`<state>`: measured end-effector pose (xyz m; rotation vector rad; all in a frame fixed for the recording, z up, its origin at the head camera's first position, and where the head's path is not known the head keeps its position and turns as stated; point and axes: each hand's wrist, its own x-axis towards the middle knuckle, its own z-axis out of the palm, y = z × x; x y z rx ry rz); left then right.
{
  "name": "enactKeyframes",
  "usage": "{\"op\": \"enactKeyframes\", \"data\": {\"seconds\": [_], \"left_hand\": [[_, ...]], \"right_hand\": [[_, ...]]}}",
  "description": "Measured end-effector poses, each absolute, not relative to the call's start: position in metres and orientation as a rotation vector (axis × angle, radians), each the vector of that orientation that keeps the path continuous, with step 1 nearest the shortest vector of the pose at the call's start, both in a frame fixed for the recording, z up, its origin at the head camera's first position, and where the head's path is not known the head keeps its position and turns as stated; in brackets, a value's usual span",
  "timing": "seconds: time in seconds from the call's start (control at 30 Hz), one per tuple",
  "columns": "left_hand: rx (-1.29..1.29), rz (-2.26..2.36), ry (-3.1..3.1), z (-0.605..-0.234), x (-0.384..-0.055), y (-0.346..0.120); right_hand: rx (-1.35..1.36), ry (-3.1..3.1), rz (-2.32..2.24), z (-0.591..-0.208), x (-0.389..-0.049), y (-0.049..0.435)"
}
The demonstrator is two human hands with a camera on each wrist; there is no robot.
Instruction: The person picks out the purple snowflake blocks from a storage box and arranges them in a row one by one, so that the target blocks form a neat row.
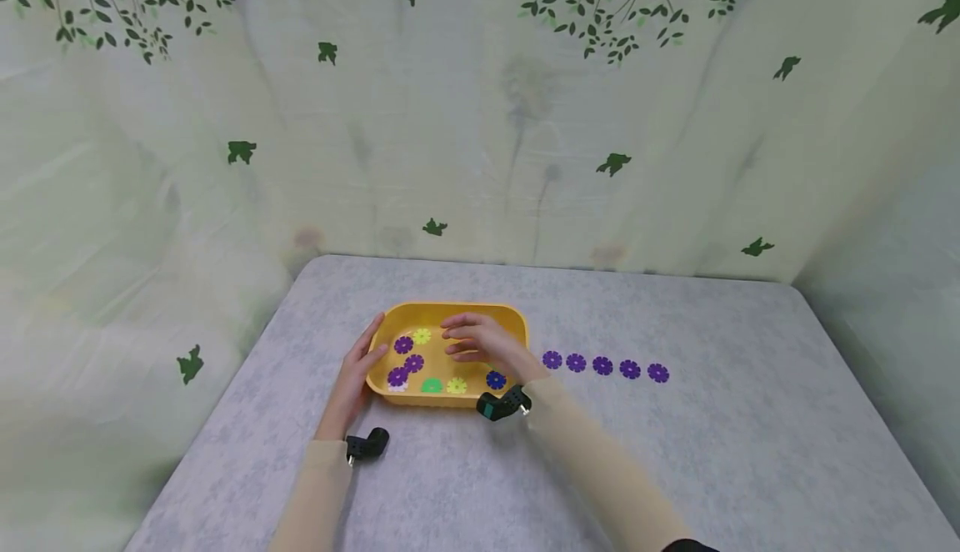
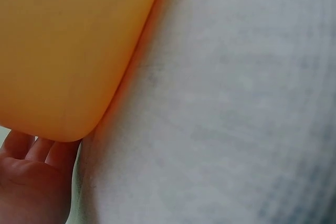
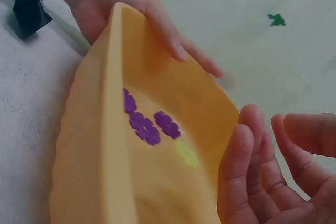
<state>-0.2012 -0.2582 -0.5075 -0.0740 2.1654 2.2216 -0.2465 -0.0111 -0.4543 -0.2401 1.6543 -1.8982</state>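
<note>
A shallow yellow tray (image 1: 431,400) holds several small flower-shaped pieces. Purple flower pieces (image 1: 414,363) lie toward its left, one overlapping a pale piece. Near them are a yellow flower piece (image 1: 457,385) and a green flower piece (image 1: 432,385), with a dark blue flower piece (image 1: 496,379) at the right front. My left hand (image 1: 352,381) grips the tray's left end, thumb over the rim and fingers along the outer wall. Above the tray's right half hovers my right hand (image 1: 483,342), fingers loosely bent, nothing between them; in the right wrist view thumb and fingertips stand apart.
To the right of the tray, a row of several purple flower pieces (image 1: 602,365) lies on the grey table (image 1: 720,452). A pale curtain (image 1: 465,118) with printed leaves and birds hangs behind the table's far edge. Each wrist carries a small black camera (image 1: 367,444).
</note>
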Motion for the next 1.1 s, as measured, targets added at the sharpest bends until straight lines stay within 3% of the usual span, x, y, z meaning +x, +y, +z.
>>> {"op": "enactKeyframes", "data": {"seconds": [0.5, 1.1], "left_hand": [[-0.014, 2.189, 2.244, -0.510, -0.201, -0.261], [-0.076, 2.195, 2.196, -0.508, -0.203, -0.260]], "right_hand": [[-0.127, 1.621, -1.704, -0.464, -0.247, -0.070], [-0.049, 1.698, -1.671, -0.473, -0.248, -0.076]]}}
